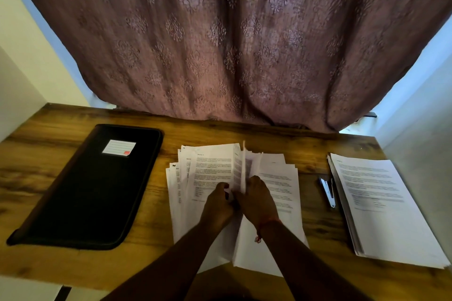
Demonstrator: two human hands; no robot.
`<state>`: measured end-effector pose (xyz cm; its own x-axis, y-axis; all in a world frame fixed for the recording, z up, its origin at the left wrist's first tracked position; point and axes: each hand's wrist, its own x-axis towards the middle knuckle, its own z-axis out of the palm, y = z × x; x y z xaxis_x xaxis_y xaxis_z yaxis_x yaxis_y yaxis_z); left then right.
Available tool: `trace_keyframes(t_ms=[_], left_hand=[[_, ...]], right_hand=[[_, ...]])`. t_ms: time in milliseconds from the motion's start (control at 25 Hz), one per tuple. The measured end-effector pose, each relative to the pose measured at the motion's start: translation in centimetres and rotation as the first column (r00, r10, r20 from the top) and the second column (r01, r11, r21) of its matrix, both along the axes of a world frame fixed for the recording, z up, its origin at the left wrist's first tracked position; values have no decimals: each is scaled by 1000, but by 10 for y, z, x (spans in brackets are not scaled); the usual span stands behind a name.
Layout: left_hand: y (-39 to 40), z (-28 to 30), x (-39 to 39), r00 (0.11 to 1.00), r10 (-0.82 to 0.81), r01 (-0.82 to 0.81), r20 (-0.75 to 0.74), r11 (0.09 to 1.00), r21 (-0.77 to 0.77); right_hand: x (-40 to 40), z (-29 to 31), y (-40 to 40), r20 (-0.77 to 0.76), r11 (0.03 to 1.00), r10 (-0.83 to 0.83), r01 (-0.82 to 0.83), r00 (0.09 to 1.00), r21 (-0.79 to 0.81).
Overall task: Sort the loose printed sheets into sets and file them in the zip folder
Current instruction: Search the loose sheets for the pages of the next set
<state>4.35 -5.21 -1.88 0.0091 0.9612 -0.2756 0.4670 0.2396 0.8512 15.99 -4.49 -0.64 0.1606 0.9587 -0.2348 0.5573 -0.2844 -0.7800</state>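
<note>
Both hands, left [217, 199] and right [256, 197], pinched sheets [212, 171] upright over the fanned pile; folder [93, 190] lay left, stapler [327, 192] right.

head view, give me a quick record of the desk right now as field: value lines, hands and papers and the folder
left hand: fingers curled on sheets in the loose pile
right hand: on the same pile, lifting a sheet that stands on edge
loose pile: fanned, untidy, centre of the table
sorted stack: squared up, to the right
stapler: between pile and sorted stack
zip folder: black, flat, lying to the left, nothing on it
table: wood
backdrop: patterned curtain
</note>
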Motion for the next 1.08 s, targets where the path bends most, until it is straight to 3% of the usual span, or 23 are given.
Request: trace_keyframes(t_ms=[120,280,480,600,720,840,920,960,1040,1080], left_hand=[[-2,-4,2,999,-53,53,-11,998,-19],[-1,-1,-4,995,39,-40,-95,999,-5],[-2,23,-15,963,259,-240,-70,949,205],[5,47,-25,948,315,-275,-41,877,394],[13,82,-33,943,332,-259,0,735,627],[22,112,-39,934,354,-293,43,691,661],[22,122,-41,927,352,-345,129,666,661],[20,125,-41,922,348,-368,170,652,662],[14,125,-36,920,314,-388,234,658,645],[10,123,-31,916,296,-401,271,683,610]], right_hand=[[2,-1,2,-14,999,-53,53,998,-2],[12,-1,0,-2,982,-186,186,983,39],[15,0,5,340,997,79,-71,937,-36],[13,-2,16,315,959,263,-210,912,-191],[16,-2,23,213,923,358,-311,909,-225],[24,6,23,106,903,411,-388,906,-185],[27,17,21,31,957,288,-287,957,-37],[28,23,20,-13,986,150,-149,989,75],[31,38,21,-64,950,-113,127,992,285],[34,46,21,-63,905,-179,189,982,381]])
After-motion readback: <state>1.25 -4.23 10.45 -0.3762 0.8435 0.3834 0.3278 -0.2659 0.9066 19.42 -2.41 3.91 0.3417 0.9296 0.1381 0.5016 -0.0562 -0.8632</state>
